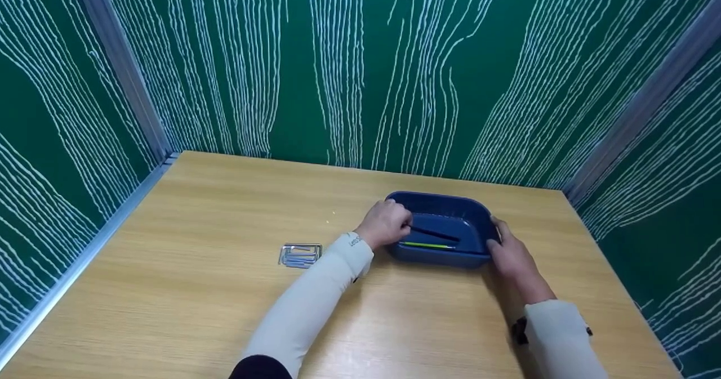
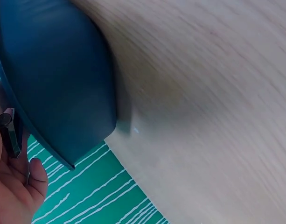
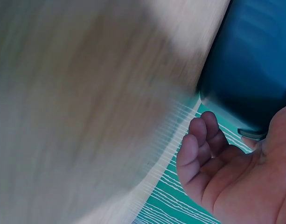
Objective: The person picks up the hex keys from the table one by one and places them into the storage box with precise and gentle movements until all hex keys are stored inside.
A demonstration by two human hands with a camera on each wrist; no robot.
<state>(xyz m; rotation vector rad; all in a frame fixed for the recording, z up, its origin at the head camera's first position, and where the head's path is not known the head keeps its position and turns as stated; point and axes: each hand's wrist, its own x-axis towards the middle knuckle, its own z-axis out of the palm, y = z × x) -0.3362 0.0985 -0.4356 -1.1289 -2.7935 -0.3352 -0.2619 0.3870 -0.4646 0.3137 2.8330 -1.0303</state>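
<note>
A dark blue plastic basin (image 1: 445,259) stands on the table. My left hand (image 1: 386,222) is at its left end, fingers curled round a slim black stick-like tool (image 1: 434,233) that slants down into the basin. In the left wrist view, a dark end of this tool (image 2: 11,133) with a round knob shows in the palm; I cannot tell its kind. A thin yellow-green pen-like stick (image 1: 426,245) lies inside along the near wall. My right hand (image 1: 513,255) grips the basin's right rim between thumb and finger, its other fingers loosely bent outside in the right wrist view.
Left of the basin, a small clear rectangular case (image 1: 300,255) with slim metallic pieces lies on the wooden table (image 1: 225,210). Tiny pale specks (image 1: 330,217) lie behind it. Green walls (image 1: 293,75) with white wavy lines enclose the table's back and sides.
</note>
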